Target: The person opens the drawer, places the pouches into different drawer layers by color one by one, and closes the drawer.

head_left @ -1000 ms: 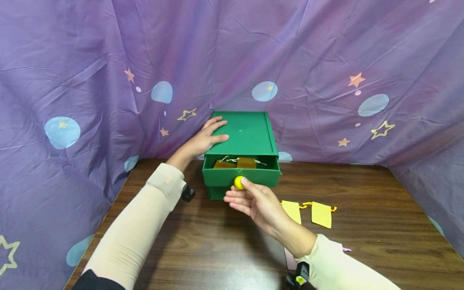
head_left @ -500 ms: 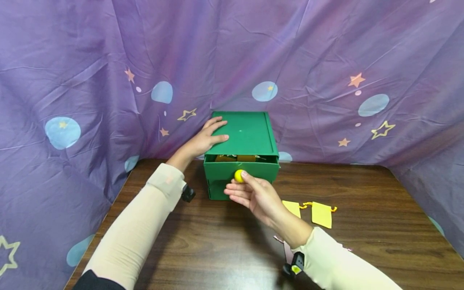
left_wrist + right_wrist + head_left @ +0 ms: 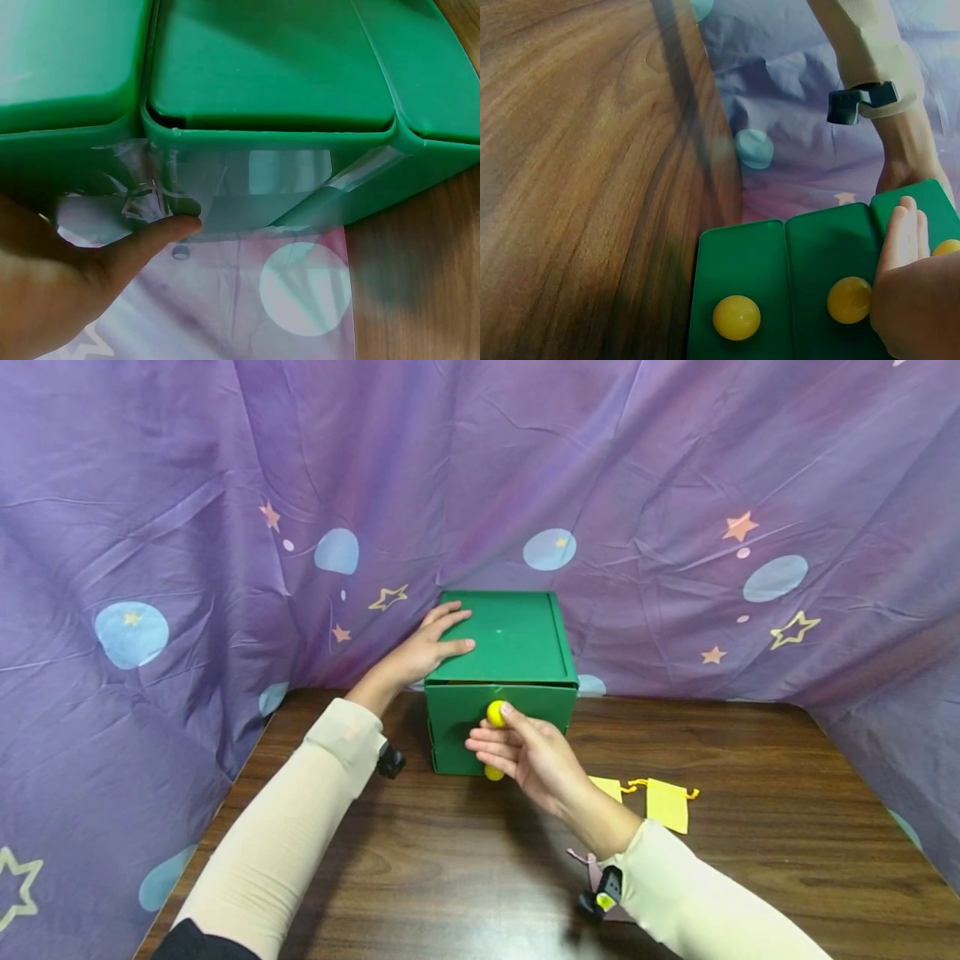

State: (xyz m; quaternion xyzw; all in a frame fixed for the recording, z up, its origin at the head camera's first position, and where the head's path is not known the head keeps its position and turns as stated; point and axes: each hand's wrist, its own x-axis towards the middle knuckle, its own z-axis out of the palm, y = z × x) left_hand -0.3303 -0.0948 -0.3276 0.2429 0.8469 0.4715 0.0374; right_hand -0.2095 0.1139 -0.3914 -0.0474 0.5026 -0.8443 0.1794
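A green drawer box (image 3: 502, 643) with round yellow knobs stands at the back of the table. My left hand (image 3: 427, 652) rests on the left side of its top with fingers spread; the left wrist view shows the thumb (image 3: 161, 232) stretched along the box's side. My right hand (image 3: 536, 760) is at the front of the top drawer (image 3: 453, 706), holding its yellow knob (image 3: 496, 713) by the thumb, with the other fingers extended below it. A thin gap shows above this drawer. In the right wrist view the middle knob (image 3: 849, 300) and bottom knob (image 3: 736, 318) sit beside that hand.
Two yellow drawstring pouches, one of them the right pouch (image 3: 667, 806), lie on the brown wooden table (image 3: 420, 860) right of the box. A pink pouch (image 3: 594, 870) is partly hidden under my right wrist. A purple patterned curtain (image 3: 480, 485) hangs behind.
My right hand has moved forward with the knob, and the top drawer has slid in from well out to nearly closed, hiding its gold-brown contents. The left hand has stayed put.
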